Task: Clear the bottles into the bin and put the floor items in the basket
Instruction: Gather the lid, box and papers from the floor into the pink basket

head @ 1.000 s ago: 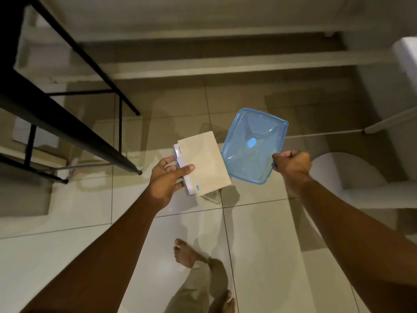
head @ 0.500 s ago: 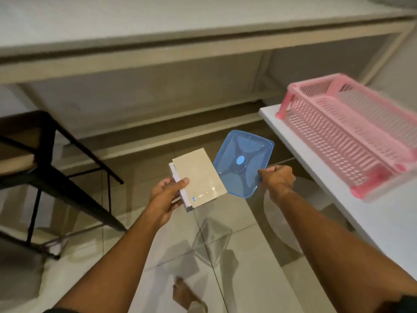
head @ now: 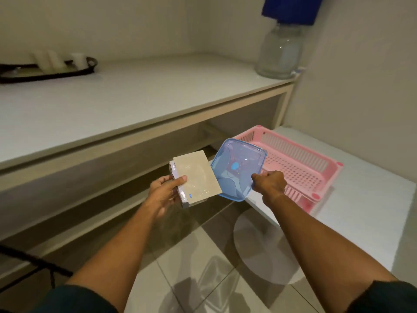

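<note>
Two hands full: left hand (head: 165, 190) clamps a flat beige box (head: 195, 177) with glossy wrap; right hand (head: 269, 184) pinches a clear blue plastic tub (head: 237, 168), rounded corners, tilted over the pink slotted basket (head: 302, 163) on the white counter (head: 370, 199). Basket sits closer below than half a second ago; a glass jar (head: 279, 53) is now visible behind.

One beige box (head: 195, 177), one blue container (head: 239, 168), one pink basket (head: 300, 163), one glass jar (head: 278, 53), two hands.
</note>
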A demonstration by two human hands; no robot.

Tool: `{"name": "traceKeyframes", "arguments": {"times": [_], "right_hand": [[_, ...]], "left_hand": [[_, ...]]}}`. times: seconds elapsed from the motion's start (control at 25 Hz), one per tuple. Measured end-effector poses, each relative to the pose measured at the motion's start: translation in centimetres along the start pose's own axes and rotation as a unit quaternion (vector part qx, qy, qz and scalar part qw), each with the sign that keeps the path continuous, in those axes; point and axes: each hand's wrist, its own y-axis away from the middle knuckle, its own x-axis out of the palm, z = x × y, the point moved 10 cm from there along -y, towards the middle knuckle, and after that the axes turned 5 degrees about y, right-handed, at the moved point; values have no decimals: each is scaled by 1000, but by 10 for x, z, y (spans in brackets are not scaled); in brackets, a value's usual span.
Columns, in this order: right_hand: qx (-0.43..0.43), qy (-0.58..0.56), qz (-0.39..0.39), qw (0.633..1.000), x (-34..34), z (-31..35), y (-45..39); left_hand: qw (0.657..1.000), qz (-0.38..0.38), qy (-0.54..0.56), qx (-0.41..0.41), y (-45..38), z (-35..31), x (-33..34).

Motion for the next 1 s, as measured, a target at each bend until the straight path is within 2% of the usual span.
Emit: {"name": "traceKeyframes", "arguments": {"times": [0.2, 0.6, 0.88, 1.0], "right_hand": [[20, -9, -62, 998, -9, 20, -33], [91, -35, -148, 984, -24, -8, -139], [116, -58, -127, 983, 3, -32, -264], [129, -29, -118, 984, 12, -26, -296]], "left_hand": [[997, 60, -35, -33, -70, -22, 38], [980, 160, -94, -71, -164, -12, 136], [973, 168, -110, -113, -241, 9, 189], [971, 171, -113, -120, -267, 16, 208]]}}
